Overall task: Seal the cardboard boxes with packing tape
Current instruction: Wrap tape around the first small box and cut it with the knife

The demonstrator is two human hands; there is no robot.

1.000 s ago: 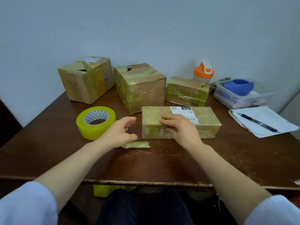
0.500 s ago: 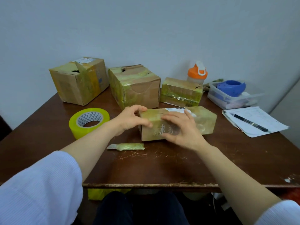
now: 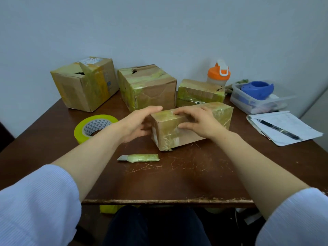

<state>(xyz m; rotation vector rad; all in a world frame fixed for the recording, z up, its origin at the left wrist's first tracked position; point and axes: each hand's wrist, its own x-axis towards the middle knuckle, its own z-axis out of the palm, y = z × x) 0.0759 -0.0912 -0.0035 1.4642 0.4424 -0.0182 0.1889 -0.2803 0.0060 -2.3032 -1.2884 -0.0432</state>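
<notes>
We've got the long taped box sitting mid-table, turned at an angle, and both hands are on it: left hand cupping the near-left end, right hand clamped over the top and front face. At 9 o'clock from it sits the yellow tape roll, and at 6 o'clock a taped-up box cutter. 3 more boxes line up at 12 o'clock, with a notepad and pen at 3 o'clock.

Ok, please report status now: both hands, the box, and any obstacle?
Left hand and right hand both grip the long box. Box turned askew on table. Tape roll and cutter lie idle nearby. Nothing in the way.
</notes>
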